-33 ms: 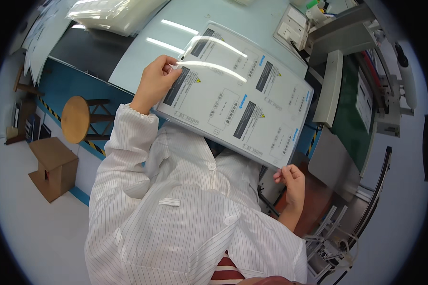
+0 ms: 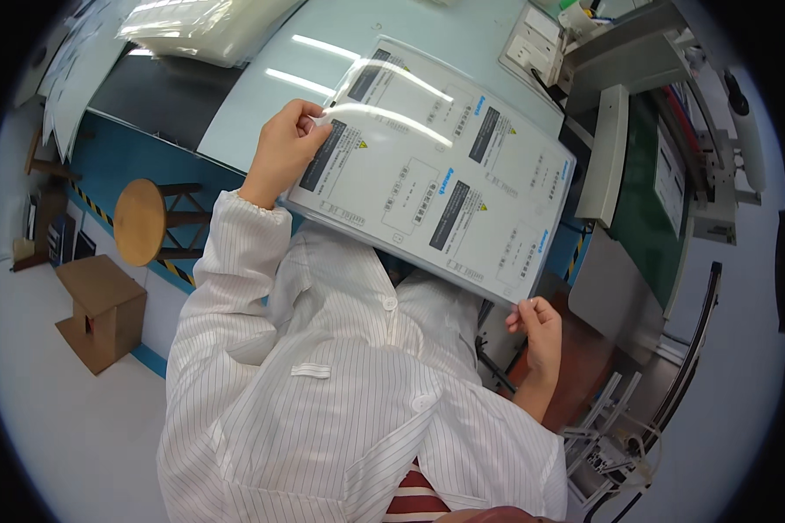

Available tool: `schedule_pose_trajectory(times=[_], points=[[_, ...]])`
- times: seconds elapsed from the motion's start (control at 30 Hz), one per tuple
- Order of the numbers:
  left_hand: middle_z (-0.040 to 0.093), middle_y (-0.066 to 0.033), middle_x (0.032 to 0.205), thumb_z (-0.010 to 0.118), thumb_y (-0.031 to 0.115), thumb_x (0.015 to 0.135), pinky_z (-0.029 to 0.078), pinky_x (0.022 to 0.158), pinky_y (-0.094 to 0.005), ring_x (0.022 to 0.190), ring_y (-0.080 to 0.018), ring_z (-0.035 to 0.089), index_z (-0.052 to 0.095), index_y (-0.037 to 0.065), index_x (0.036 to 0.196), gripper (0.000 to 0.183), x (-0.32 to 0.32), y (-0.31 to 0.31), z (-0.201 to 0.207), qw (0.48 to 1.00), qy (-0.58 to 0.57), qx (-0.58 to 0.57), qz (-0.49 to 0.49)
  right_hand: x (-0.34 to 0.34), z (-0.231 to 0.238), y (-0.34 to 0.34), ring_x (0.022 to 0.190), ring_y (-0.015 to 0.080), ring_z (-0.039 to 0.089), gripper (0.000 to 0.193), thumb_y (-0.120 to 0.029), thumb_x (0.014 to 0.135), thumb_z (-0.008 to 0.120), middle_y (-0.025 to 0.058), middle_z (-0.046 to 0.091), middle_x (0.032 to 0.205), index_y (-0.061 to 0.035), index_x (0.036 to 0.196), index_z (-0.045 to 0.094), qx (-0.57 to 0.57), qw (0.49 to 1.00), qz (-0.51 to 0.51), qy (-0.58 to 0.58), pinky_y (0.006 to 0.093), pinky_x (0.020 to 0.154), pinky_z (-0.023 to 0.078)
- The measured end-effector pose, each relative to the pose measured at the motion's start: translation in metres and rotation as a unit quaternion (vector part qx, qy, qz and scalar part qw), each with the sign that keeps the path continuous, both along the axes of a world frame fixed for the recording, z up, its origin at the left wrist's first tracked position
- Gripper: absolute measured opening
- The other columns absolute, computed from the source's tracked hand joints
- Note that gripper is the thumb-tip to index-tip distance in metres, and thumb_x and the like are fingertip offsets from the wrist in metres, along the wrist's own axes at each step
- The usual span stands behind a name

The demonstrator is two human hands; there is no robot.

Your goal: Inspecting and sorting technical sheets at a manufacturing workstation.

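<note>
Rectangular glossy translucent plastic sheet [image 2: 410, 187], black-and-blue printed; positioned partly over smooth pale-green bench [image 2: 253, 113]. Long axis aligned 10 to 4 o'clock. Edge at 10 o'clock pinched by left hand [image 2: 281, 148], fingers closed; 5-o'clock corner likewise by right hand [image 2: 544, 336].

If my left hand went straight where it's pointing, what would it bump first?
Your left hand would meet the sheet first; it seems to be pinching its edge already, though depth is unclear.
</note>
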State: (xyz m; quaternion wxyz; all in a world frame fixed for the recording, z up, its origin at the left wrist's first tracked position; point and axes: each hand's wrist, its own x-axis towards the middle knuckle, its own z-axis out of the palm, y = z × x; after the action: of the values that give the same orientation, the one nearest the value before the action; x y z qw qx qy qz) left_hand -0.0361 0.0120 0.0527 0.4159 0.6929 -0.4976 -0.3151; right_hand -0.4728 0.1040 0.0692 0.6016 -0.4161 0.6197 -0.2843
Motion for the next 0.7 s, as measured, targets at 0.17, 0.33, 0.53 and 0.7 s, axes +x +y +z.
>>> schedule_pose_trajectory(times=[0.17,0.33,0.53,0.7], points=[[0.049,0.0021,0.076,0.067,0.009,0.083,0.04,0.061,-0.0179,0.068,-0.0053,0.044,0.059,-0.002,0.101,0.022,-0.007,-0.008,-0.008,0.999,-0.013,-0.034,-0.024,-0.004,-0.009,0.007,0.057,0.0068,0.053,0.02,-0.018,0.094,0.057,0.0025,0.058,0.064,-0.0043,0.079,0.055,-0.003,0.998,-0.051,0.035,0.0194,0.053,0.042],[0.05,-0.0008,0.08,0.069,0.011,0.082,0.043,0.064,-0.021,0.069,-0.0087,0.046,0.058,-0.001,0.103,0.026,-0.008,-0.005,-0.014,0.999,-0.031,-0.04,-0.008,0.005,-0.009,0.008,0.054,0.0064,0.051,0.021,-0.019,0.092,0.059,0.001,0.056,0.062,-0.0065,0.076,0.053,0.006,0.994,-0.074,0.081,0.0195,0.052,0.04],[0.048,0.0012,0.083,0.067,0.012,0.085,0.041,0.063,-0.0187,0.068,-0.0059,0.04,0.057,-0.002,0.105,0.026,-0.005,-0.005,-0.018,0.999,-0.015,-0.04,-0.016,0.008,-0.01,0.006,0.052,0.0046,0.047,0.025,-0.022,0.092,0.059,-0.0004,0.054,0.059,-0.0084,0.074,0.048,0.008,0.992,-0.064,0.108,0.0189,0.051,0.037],[0.048,0.0006,0.081,0.066,0.013,0.085,0.042,0.063,-0.0197,0.068,-0.0068,0.041,0.058,-0.003,0.109,0.029,-0.006,-0.007,-0.017,0.999,-0.026,-0.023,-0.019,0.01,-0.012,0.009,0.053,0.004,0.047,0.027,-0.025,0.092,0.06,-0.0022,0.052,0.059,-0.0094,0.073,0.048,0.003,0.989,-0.061,0.137,0.0182,0.052,0.036]])
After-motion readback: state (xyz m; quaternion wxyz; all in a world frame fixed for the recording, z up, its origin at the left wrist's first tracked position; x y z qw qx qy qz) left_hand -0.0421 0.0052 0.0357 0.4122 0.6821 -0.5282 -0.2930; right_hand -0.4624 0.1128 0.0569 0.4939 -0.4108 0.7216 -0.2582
